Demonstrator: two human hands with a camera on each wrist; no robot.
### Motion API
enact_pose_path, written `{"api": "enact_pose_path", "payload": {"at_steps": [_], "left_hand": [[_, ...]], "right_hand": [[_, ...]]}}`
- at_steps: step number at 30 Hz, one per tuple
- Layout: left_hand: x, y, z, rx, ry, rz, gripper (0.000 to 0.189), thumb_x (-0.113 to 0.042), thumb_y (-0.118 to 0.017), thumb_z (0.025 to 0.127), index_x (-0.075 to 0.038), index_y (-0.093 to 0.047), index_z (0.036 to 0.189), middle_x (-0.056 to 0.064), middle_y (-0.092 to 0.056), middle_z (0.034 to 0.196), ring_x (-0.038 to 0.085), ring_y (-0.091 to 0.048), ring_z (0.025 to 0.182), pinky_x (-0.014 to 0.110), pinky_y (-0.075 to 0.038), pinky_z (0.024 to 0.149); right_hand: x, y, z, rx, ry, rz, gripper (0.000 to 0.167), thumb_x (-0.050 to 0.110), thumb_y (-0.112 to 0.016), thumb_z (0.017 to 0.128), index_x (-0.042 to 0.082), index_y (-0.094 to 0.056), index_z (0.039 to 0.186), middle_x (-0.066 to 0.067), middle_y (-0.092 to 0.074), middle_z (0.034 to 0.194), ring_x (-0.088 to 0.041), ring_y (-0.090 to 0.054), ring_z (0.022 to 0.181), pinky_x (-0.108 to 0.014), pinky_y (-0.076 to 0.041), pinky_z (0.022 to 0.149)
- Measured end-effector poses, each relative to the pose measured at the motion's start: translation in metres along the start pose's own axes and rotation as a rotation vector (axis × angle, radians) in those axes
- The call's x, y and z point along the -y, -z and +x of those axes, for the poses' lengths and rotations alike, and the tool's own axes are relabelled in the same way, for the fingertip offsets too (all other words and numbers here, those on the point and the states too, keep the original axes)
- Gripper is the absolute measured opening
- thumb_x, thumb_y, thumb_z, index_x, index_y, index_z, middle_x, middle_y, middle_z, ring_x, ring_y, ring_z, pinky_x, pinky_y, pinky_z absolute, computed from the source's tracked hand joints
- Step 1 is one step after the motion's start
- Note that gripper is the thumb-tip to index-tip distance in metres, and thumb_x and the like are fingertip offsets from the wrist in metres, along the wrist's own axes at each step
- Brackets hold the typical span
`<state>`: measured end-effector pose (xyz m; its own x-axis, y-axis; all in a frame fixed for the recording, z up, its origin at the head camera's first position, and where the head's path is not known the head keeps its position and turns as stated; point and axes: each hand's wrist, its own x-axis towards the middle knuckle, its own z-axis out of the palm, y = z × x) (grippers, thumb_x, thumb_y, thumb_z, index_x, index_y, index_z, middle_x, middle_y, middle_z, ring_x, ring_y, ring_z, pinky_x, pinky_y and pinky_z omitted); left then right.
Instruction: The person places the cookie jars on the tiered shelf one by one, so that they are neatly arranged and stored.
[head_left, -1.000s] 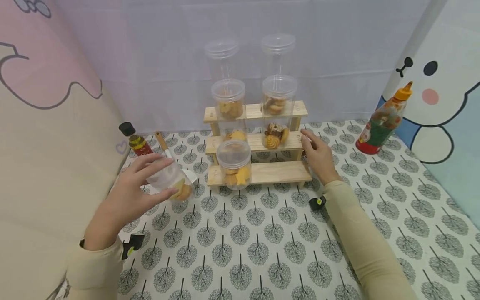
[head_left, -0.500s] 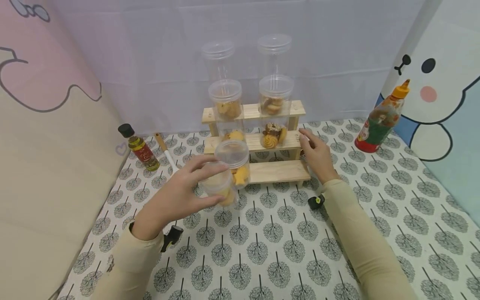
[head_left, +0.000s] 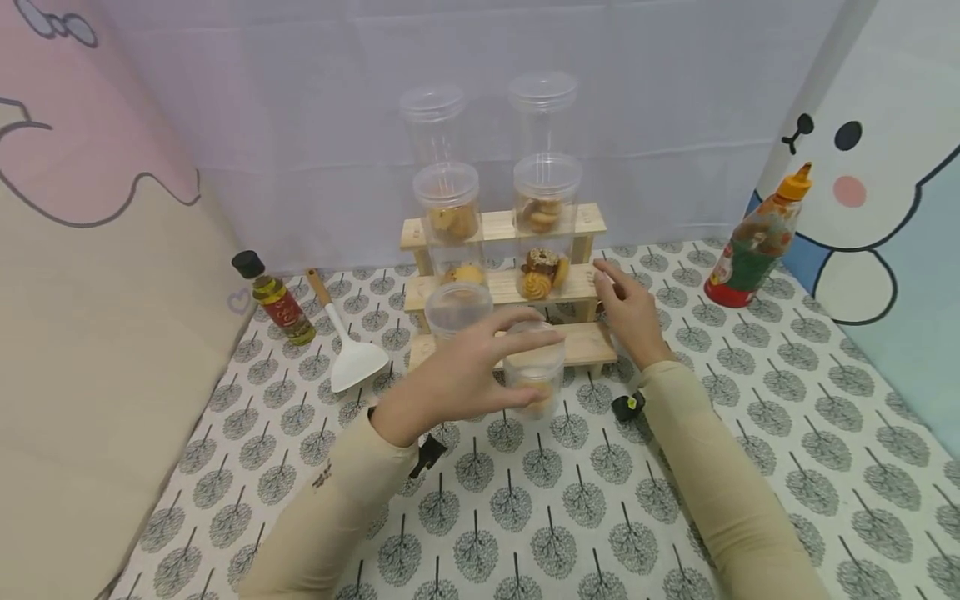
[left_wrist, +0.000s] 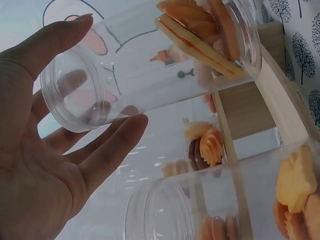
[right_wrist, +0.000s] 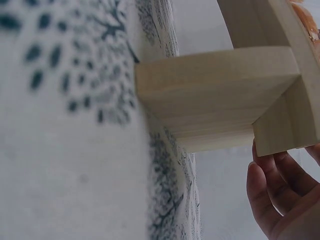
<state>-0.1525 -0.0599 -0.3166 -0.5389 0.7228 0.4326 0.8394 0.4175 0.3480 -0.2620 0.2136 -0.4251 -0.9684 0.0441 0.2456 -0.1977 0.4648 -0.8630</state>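
My left hand (head_left: 472,367) holds a lidded clear plastic jar (head_left: 551,362) by its lid end, over the front of the wooden tiered stand (head_left: 585,346). In the left wrist view, thumb and fingers surround the lid of the jar (left_wrist: 150,65), and cookies lie at its bottom. The jar tilts in that view. At the stand's right end, my right hand (head_left: 633,317) grips the edge of the middle tier. The right wrist view has its fingers (right_wrist: 257,185) against the stand's side post (right_wrist: 285,125). A jar (head_left: 459,308) on the bottom tier's left is partly hidden behind my left hand.
Cookie jars stand in pairs on the middle tier (head_left: 506,287) and top tier (head_left: 498,223). To the left lie a white spatula (head_left: 358,364) and an oil bottle (head_left: 281,304). A sauce bottle (head_left: 756,242) stands at the right. Patterned cloth (head_left: 480,517) covers the table.
My left hand has carried the jar from the left, beside the oil bottle, rightward past the bottom-left jar to the stand's front. The spatula has come into full view. My right hand stays put.
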Motion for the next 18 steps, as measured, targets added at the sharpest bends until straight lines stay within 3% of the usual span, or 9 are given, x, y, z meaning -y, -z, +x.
{"api": "enact_pose_path", "payload": {"at_steps": [5,18], "left_hand": [[0.001,-0.008,0.02,0.003,0.022,0.012,0.061,-0.029,-0.083,0.083,-0.017,-0.06,0.139,0.011,-0.05,0.144,0.027,-0.055,0.125,0.032,-0.048,0.106],[0.011,-0.028,0.047,-0.024,0.248,0.084,0.06,-0.037,-0.078,0.086,-0.02,-0.058,0.141,0.01,-0.047,0.146,0.025,-0.057,0.122,0.037,-0.05,0.104]], "right_hand": [[-0.001,0.001,0.0,0.003,0.009,0.01,0.052,0.061,-0.041,0.1,0.04,-0.047,0.147,-0.016,-0.068,0.119,-0.026,-0.066,0.091,-0.048,-0.055,0.083],[-0.002,0.001,0.003,-0.005,0.018,0.015,0.05,0.06,-0.043,0.1,0.04,-0.049,0.146,-0.015,-0.07,0.113,-0.029,-0.067,0.091,-0.043,-0.054,0.08]]}}
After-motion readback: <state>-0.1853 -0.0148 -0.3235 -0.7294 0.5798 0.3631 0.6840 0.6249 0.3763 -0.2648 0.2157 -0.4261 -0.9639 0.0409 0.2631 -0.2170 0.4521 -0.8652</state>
